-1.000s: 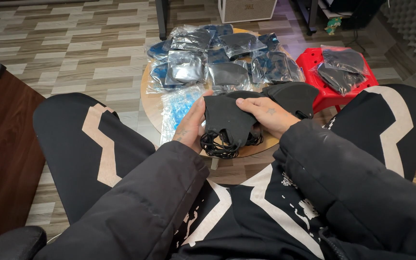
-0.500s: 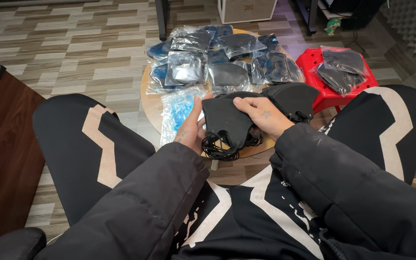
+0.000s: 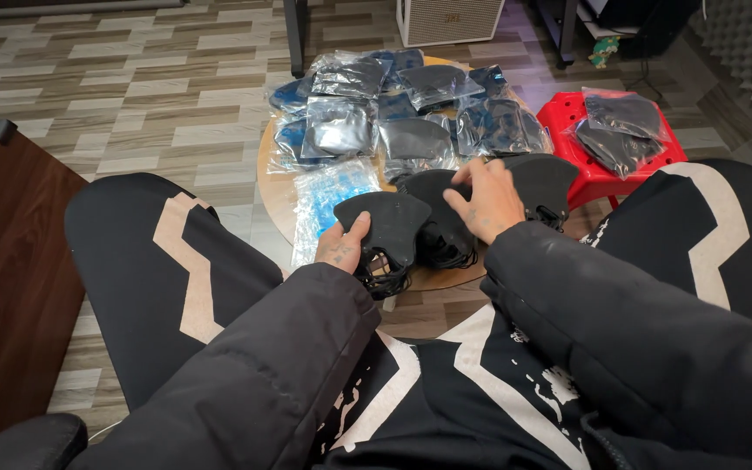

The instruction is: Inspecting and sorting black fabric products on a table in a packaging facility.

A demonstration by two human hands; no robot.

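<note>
My left hand [image 3: 341, 248] grips the near edge of a black face mask [image 3: 389, 222], thumb on top, above a tangle of black ear loops [image 3: 385, 277]. My right hand [image 3: 480, 202] rests with spread fingers on a stack of more black masks [image 3: 446, 196] just to the right, fingertips curled on the top one. Another black mask [image 3: 546, 183] lies beside that hand. All sit on a small round wooden table [image 3: 273, 187] between my knees.
Several clear bags of dark masks [image 3: 411, 104] cover the table's far half, with a blue packet [image 3: 328, 196] at its left. A red stool [image 3: 602, 170] holding bagged masks stands right. A dark wooden cabinet [image 3: 2, 261] is on the left, table legs and a speaker beyond.
My right hand has moved right, off the mask in my left hand and onto the neighbouring stack. The left hand's mask now lies apart from that stack.
</note>
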